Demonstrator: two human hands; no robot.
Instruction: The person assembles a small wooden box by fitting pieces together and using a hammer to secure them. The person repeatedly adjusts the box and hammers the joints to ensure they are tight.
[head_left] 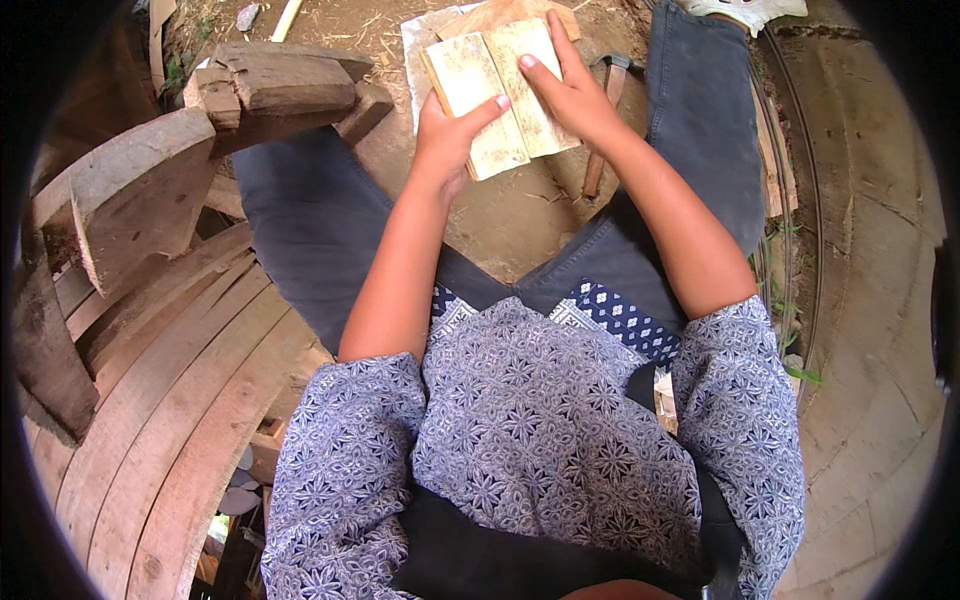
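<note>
Two short pale wooden boards lie edge to edge in my hands, a dark seam running between them. My left hand is closed around the left board, its thumb across the face and its other fingers hidden behind. On the right board, my right hand grips the outer edge; the thumb rests on the face and a finger stretches up along the side. Brown stains mark both faces, more heavily on the right one. Just beyond my right wrist, a hammer with a wooden handle lies on the ground.
Thick timber offcuts are stacked at the left, beside a large curved-looking wooden block. Long planks extend toward the lower left. A pale flat slab lies under another wood piece beyond my hands. Concrete paving runs along the right.
</note>
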